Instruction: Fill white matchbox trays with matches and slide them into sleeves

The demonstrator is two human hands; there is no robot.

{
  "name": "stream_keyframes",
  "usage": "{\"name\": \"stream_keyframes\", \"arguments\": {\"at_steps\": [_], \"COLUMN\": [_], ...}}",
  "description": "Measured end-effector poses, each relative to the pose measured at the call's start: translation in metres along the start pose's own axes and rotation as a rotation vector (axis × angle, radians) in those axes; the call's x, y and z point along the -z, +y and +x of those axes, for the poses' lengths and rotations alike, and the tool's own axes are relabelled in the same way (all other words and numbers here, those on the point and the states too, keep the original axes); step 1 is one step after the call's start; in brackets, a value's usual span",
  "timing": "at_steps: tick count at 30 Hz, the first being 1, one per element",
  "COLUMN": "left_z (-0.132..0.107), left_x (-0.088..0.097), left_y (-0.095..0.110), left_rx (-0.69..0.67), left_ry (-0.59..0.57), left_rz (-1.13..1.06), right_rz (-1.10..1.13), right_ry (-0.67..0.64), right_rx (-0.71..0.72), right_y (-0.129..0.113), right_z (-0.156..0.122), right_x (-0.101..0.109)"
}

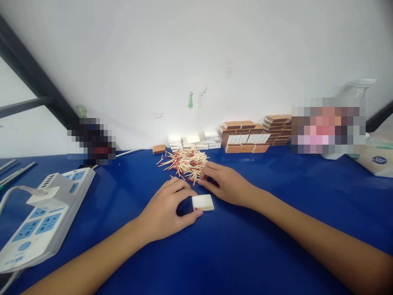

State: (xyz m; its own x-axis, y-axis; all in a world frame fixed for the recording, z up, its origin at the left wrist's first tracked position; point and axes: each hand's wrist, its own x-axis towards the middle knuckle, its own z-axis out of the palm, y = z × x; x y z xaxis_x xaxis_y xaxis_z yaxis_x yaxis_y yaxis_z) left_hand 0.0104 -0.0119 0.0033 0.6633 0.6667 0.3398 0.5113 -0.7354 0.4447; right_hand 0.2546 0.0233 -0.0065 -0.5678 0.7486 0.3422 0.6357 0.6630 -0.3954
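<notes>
A small white matchbox tray (203,200) lies on the blue tabletop with a red-tipped match (198,209) along its front side. My left hand (170,209) grips it from the left, thumb at the front edge and fingers at the back. Just beyond the tray is a loose heap of red-headed matches (186,162). At the heap's near right edge, my right hand (229,184) has thumb and fingertips pinched together on matches; how many is hidden.
White trays (193,141) are stacked against the wall behind the heap, with one brown matchbox (159,149) to their left. Stacked brown matchboxes (245,139) stand further right. A power strip (52,221) with a plugged-in adapter lies left. A soft white pack (376,153) sits far right.
</notes>
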Motion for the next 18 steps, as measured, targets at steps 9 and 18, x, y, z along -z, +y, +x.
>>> {"name": "stream_keyframes", "arguments": {"at_steps": [9,18], "left_z": [-0.001,0.000], "left_x": [0.000,0.001], "left_y": [0.000,-0.003], "left_rx": [-0.012,-0.001], "left_ry": [0.003,0.031], "left_rz": [-0.005,0.023], "right_rz": [0.078,-0.049], "right_ry": [0.034,-0.053], "right_rx": [-0.127,-0.196], "right_y": [0.016,0.025], "right_z": [-0.004,-0.014], "right_x": [0.006,0.018]}}
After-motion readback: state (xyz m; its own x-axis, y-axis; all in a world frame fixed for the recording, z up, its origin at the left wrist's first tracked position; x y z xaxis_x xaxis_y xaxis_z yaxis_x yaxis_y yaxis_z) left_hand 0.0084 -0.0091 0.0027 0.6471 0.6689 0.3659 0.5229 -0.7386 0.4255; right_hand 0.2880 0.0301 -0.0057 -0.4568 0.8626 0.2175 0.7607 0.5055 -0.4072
